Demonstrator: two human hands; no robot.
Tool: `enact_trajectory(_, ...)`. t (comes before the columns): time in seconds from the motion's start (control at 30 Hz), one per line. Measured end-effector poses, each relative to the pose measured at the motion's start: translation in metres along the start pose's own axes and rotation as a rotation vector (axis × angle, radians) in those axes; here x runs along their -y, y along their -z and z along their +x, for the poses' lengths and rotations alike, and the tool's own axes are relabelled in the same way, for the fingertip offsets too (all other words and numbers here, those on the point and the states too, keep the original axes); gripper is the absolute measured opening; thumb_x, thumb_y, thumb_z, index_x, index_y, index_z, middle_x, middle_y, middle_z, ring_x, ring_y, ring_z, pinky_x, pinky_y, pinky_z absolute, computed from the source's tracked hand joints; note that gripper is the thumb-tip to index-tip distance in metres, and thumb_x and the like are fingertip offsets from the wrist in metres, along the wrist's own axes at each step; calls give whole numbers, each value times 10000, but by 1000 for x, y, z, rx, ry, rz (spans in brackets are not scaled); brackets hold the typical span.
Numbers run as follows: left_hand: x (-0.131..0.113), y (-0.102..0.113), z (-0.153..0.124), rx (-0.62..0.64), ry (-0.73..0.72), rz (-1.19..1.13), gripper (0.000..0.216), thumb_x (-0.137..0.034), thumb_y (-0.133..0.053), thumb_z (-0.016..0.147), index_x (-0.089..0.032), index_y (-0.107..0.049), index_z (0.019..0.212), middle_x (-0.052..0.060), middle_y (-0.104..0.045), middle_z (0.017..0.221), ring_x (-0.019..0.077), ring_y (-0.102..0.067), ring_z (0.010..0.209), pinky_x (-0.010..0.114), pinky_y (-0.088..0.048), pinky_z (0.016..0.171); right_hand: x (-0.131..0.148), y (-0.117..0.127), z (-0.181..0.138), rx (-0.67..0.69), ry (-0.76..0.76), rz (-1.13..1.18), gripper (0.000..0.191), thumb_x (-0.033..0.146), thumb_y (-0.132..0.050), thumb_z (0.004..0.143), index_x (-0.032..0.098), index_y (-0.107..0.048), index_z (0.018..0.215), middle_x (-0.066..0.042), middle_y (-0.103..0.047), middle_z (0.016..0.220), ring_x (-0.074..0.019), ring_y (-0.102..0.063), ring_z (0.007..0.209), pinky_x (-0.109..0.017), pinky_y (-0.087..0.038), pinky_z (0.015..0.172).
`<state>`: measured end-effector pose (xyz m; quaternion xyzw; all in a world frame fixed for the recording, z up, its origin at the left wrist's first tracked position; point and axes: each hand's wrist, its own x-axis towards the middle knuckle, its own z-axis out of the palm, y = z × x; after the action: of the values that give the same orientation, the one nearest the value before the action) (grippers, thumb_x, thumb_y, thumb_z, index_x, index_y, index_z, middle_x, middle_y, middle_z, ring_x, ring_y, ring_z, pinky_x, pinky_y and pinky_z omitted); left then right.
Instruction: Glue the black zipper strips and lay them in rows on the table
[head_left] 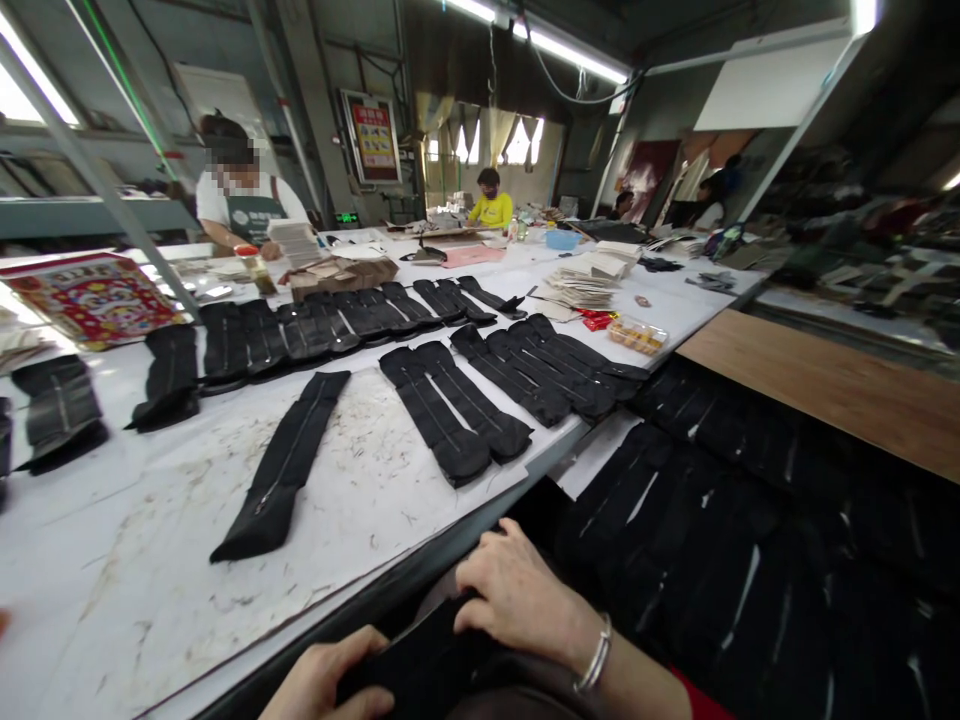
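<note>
Both hands are low in the view, at the table's near edge, on a black boot upper (424, 655) that lies over the lap. My left hand (326, 680) grips its near end between thumb and fingers. My right hand (517, 595), with a silver bangle at the wrist, curls its fingers over the far end. The lower part of this piece is out of view. On the white tabletop ahead lies a single black boot upper with a zipper (281, 470). Right of it, a pair of boot uppers (454, 410) lies side by side.
A long row of boot uppers (322, 325) crosses the table. Many more cover a lower surface (712, 550) at the right, beside a wooden board (825, 385). Farther off are stacked pale sheets (585, 280), a clear food box (637, 335) and co-workers (251, 205).
</note>
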<state>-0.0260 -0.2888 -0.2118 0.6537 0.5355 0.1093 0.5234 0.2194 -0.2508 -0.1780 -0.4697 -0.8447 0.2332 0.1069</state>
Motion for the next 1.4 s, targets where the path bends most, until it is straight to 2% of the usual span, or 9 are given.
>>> enact_trajectory(0.17, 12, 9, -1, 7, 29, 18, 183, -364, -655, 721, -203, -661, 808, -21, -662, 746, 176, -572, 717, 236, -453, 665, -18, -2, -10, -16, -136, 275, 76, 154, -720, 757, 225, -713, 735, -1, -689, 790, -185, -610, 823, -285, -391, 756)
enact_trajectory(0.33, -3, -13, 16, 53, -61, -54, 268, -291, -625, 759, -217, -667, 1013, -18, -687, 825, 178, -588, 762, 244, -439, 697, -5, -11, -4, -7, -135, 367, 126, 88, -698, 735, 212, -691, 711, 9, -661, 772, -180, -610, 820, -267, -413, 748)
enact_trajectory(0.5, -7, -36, 34, -103, -98, -124, 187, -338, -589, 817, -174, -645, 746, -13, -615, 700, 160, -522, 701, 253, -415, 680, -4, -8, -2, -97, -77, 495, 174, 78, -684, 737, 218, -704, 839, -16, -679, 924, -189, -623, 927, -289, -452, 845)
enact_trajectory(0.6, -2, -39, 35, -129, -103, -153, 230, -370, -581, 830, -174, -617, 716, -20, -571, 657, 148, -487, 660, 248, -398, 639, -11, -15, -4, -220, -89, 638, 200, 67, -682, 734, 219, -700, 862, -37, -682, 1067, -197, -627, 1027, -321, -457, 941)
enact_trajectory(0.7, 0, -39, 33, -155, -108, -158, 249, -388, -583, 833, -178, -617, 704, -22, -562, 641, 141, -476, 636, 241, -392, 623, -16, -26, -6, -295, -116, 723, 129, 89, -685, 752, 214, -685, 786, -53, -701, 1060, -221, -626, 1084, -358, -458, 982)
enact_trajectory(0.93, -1, -43, 27, -251, -93, -118, 257, -383, -593, 828, -187, -570, 663, -23, -543, 611, 139, -464, 604, 242, -376, 602, -17, -35, -4, -437, -102, 605, 96, 132, -661, 794, 225, -664, 815, -64, -696, 1042, -254, -547, 1183, -422, -421, 1026)
enact_trajectory(1.1, 0, -46, 25, -311, -106, -93, 274, -394, -571, 847, -199, -525, 660, -25, -525, 596, 140, -449, 589, 246, -360, 585, -16, -33, -5, -437, -51, 642, 138, 143, -599, 826, 222, -596, 712, -60, -673, 968, -231, -576, 1081, -372, -445, 961)
enact_trajectory(1.23, 2, -47, 27, -421, -100, -69, 282, -392, -572, 848, -208, -487, 652, -34, -496, 575, 136, -426, 564, 247, -335, 562, -13, -35, -5, -365, -170, 727, 130, 173, -585, 819, 211, -561, 697, -66, -684, 1026, -221, -619, 1014, -340, -460, 910)
enact_trajectory(1.4, 3, -49, 25, -361, -134, -77, 291, -409, -558, 867, -206, -508, 665, -22, -517, 599, 140, -450, 579, 243, -354, 569, -11, -30, 1, -287, -246, 730, 117, 214, -563, 834, 209, -564, 717, -80, -695, 1125, -231, -639, 1017, -344, -451, 909)
